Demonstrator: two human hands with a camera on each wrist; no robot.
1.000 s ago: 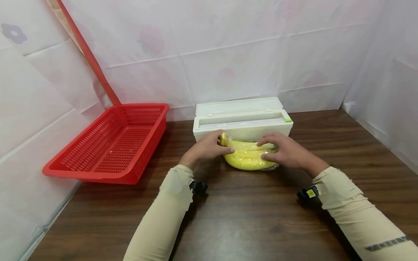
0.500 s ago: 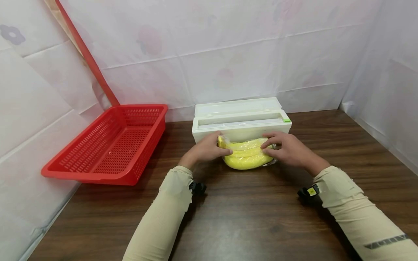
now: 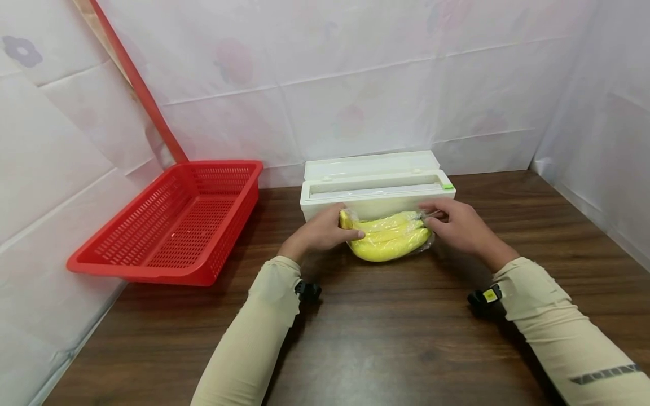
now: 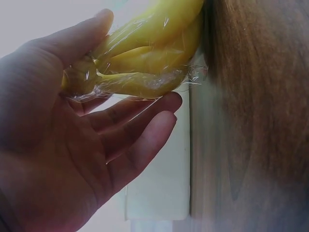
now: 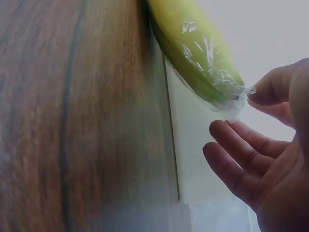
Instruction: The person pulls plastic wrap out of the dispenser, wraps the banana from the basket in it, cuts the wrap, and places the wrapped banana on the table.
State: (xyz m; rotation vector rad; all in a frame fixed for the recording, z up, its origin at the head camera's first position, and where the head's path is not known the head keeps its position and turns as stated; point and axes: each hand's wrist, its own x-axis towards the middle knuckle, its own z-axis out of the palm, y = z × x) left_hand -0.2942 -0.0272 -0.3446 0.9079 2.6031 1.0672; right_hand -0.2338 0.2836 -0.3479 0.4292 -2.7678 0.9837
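A bunch of yellow bananas [image 3: 388, 242] wrapped in clear cling film lies on the dark wooden table [image 3: 386, 338], just in front of a white cling-film dispenser box [image 3: 376, 192]. My left hand [image 3: 349, 224] grips the stem end. In the left wrist view my left hand [image 4: 139, 60] has its thumb over the bananas [image 4: 166, 21] and its fingers [image 4: 145, 140] beneath. My right hand [image 3: 430, 220] is at the bunch's right end. In the right wrist view my right hand [image 5: 236, 110] pinches the gathered film [image 5: 235, 102] at the banana's [image 5: 193, 53] tip.
A red slotted plastic basket [image 3: 172, 225] stands at the left, against the white sheeted wall. The dispenser box has its lid raised at the back, and a green tab [image 3: 447, 186] sits at its right end. White sheeting closes in the table on three sides.
My right hand has slid off the top of the bunch to its right end and now pinches the film there. The bunch has turned slightly. The left hand has stayed on the stem end.
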